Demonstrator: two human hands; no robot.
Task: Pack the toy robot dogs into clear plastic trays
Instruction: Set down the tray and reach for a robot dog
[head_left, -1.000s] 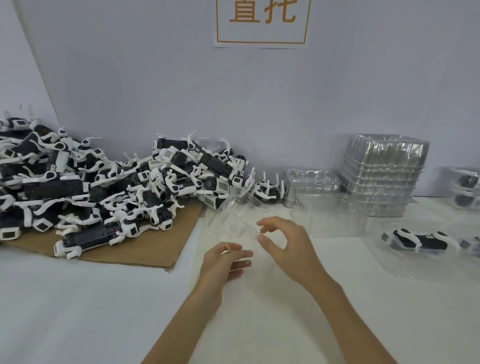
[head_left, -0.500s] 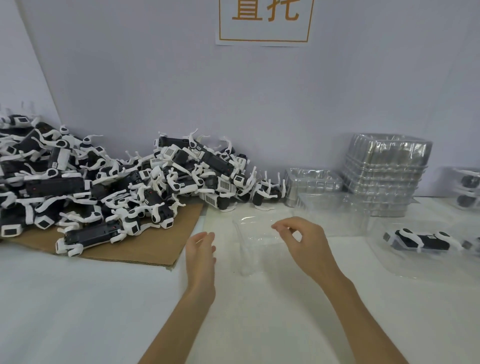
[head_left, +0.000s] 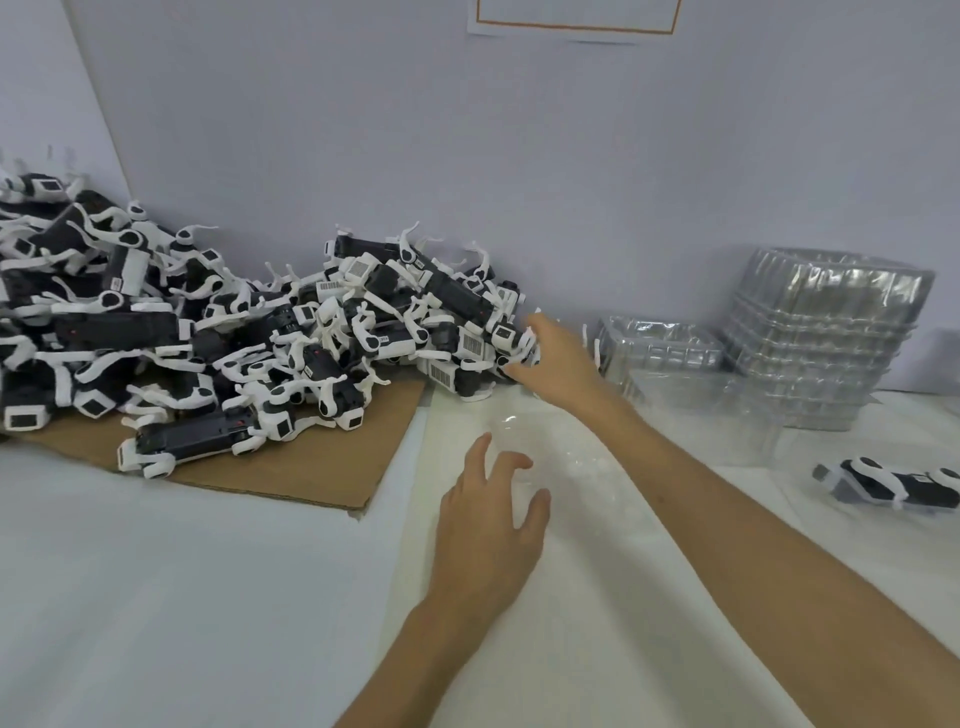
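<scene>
The right hand (head_left: 558, 358) was at the right edge of the pile of toy robot dogs (head_left: 291, 332), fingers around one; a firm grip could not be confirmed. The left hand (head_left: 488, 525), fingers spread, was over the clear tray (head_left: 556, 447) on the table (head_left: 182, 597).

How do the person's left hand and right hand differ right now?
The left hand is nearer the person, above the clear plastic tray; the right hand is stretched out to the right end of the heap of black-and-white toy robot dogs. The left hand's fingers touch no dog; the right hand's spread fingers reach one. Neither hand plainly grips anything.
</scene>
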